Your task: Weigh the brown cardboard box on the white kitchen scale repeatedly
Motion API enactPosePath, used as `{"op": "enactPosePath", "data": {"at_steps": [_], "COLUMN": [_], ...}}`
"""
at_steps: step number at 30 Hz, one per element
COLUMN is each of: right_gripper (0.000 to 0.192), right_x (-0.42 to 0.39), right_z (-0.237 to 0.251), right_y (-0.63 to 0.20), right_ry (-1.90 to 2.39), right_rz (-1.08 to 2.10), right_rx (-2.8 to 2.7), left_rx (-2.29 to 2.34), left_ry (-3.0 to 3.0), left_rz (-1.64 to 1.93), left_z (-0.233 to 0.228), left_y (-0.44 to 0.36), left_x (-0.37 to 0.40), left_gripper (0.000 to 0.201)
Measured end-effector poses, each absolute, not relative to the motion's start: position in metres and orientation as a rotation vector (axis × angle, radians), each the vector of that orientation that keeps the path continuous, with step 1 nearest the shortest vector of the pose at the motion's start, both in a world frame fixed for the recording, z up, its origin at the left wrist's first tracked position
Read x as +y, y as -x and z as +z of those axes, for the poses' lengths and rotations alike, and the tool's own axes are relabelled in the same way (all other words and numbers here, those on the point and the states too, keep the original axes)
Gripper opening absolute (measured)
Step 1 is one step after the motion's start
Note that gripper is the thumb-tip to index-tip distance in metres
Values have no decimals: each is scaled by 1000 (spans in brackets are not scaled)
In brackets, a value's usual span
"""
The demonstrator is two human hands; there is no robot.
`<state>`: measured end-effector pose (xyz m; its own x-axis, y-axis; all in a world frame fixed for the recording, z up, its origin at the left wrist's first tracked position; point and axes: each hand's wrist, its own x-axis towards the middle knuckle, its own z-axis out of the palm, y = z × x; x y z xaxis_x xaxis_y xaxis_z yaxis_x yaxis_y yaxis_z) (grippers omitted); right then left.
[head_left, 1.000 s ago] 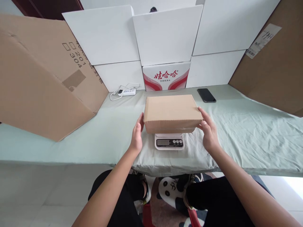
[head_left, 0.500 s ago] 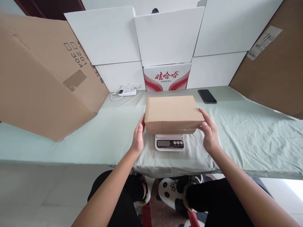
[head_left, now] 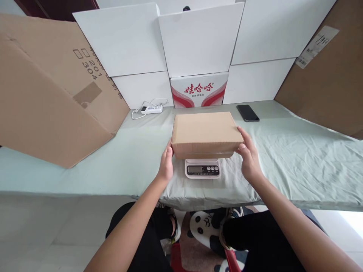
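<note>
A closed brown cardboard box (head_left: 205,128) sits over a small white kitchen scale (head_left: 202,175), covering the scale's platform. The scale's display and buttons show below the box's front edge; I can make out no digits. My left hand (head_left: 166,162) is against the box's left side, thumb at the near corner and the other fingers partly hidden behind it. On the opposite side, my right hand (head_left: 248,156) grips the box's right end, with fingers along the side and thumb at the front corner. The box is held between both hands.
Behind the box stand stacked white boxes (head_left: 201,43) and a red-printed carton (head_left: 200,90). A white power strip with cable (head_left: 152,109) lies back left, a black phone (head_left: 247,113) back right. Large cardboard pieces (head_left: 56,102) flank the cloth-covered table (head_left: 136,151).
The whole view has shifted slightly upward in the picture. Both hands stay at the box's sides, and the box remains over the scale.
</note>
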<state>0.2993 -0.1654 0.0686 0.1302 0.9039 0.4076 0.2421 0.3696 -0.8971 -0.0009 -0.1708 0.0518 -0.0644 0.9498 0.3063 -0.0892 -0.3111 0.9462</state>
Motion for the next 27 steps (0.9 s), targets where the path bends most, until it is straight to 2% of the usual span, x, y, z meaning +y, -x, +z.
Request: {"op": "enactPosePath", "data": {"at_steps": [27], "right_gripper": [68], "right_x": [-165], "right_z": [69], "right_y": [-299], "right_ry": [1142], "right_rz": [651], "right_rx": [-1414], "left_rx": [1006], "left_ry": [-1350], "left_rz": [1531], "left_z": [58], "left_y": [2], "left_x": [-172], "left_gripper": [81]}}
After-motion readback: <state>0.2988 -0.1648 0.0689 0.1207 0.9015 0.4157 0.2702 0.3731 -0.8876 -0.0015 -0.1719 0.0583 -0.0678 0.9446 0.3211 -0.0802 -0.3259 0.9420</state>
